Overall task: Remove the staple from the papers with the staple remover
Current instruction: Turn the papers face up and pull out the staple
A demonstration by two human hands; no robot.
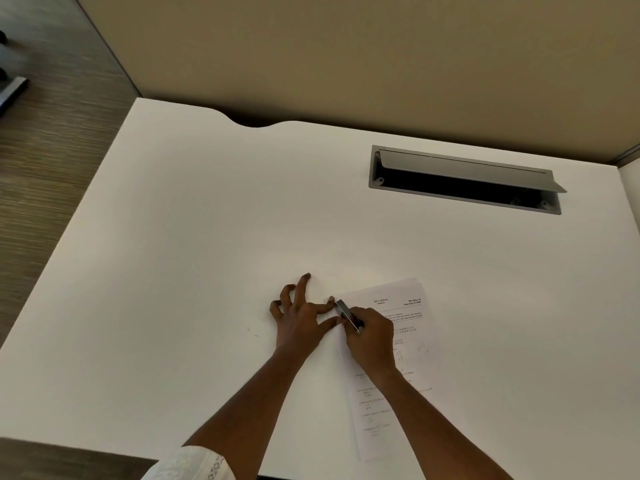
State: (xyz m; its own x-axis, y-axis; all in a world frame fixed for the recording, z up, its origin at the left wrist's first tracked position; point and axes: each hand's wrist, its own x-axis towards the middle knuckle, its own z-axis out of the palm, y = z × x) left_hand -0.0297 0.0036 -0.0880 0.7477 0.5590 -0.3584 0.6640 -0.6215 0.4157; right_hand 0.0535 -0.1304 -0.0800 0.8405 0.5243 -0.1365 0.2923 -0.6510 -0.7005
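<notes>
While the left hand holds down the top corner of the papers with its thumb and forefinger laid out straight, its other three fingers spread away to the left, bent, with their tips on the white desk. Just to the right of that thumb and forefinger, the right hand grips the staple remover, a flat strip of grey metal, fingers curled round its back end. The tool's front end slants up and left, reaching between the two pressing fingers at the corner of the sheets. What lies under its tip is too small to tell. The papers lie flat beneath the right hand and forearm, printed side up, running back toward the person. A pale patterned sleeve covers the left arm above the elbow. Well beyond the right hand, a grey cable hatch is set in the desk, its lid tipped up.
</notes>
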